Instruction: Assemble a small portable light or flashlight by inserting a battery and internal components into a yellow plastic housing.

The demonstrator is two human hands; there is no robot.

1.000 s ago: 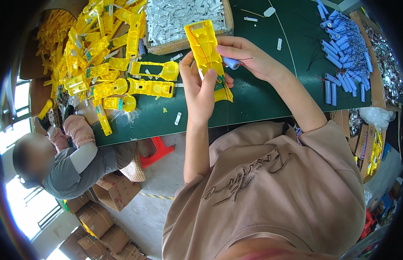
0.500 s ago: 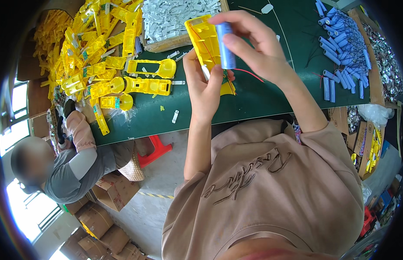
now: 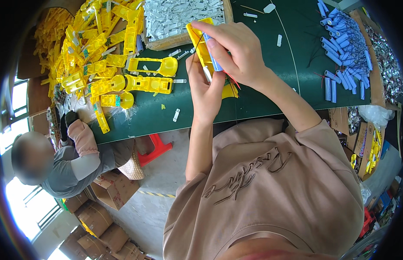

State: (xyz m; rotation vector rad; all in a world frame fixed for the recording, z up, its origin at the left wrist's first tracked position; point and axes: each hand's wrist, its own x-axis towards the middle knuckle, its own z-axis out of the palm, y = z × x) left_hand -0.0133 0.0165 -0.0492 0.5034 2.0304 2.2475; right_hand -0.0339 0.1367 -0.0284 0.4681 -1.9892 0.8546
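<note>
My left hand (image 3: 205, 93) is closed around a yellow plastic housing (image 3: 203, 53), held tilted above the table's near edge. In my right hand (image 3: 240, 50) is a blue cylindrical battery (image 3: 216, 60), lying lengthwise along the housing's hollow side. The right fingers cover much of the battery, so I cannot tell whether it is fully seated. My left thumb is at the battery's lower end. Red wire (image 3: 232, 79) sticks out beside that end. A small white part (image 3: 207, 74) shows by the left thumb.
Yellow housings (image 3: 149, 84) lie heaped at the left, next to a box of small white plastic pieces (image 3: 179, 19). Blue wired batteries (image 3: 340, 60) are piled at the right on the green table (image 3: 270, 104). A co-worker (image 3: 69, 169) sits at the left.
My right hand has moved left and slightly down, bringing the battery from the housing's right side in against its hollow. The right fingers now lie over the housing's upper part.
</note>
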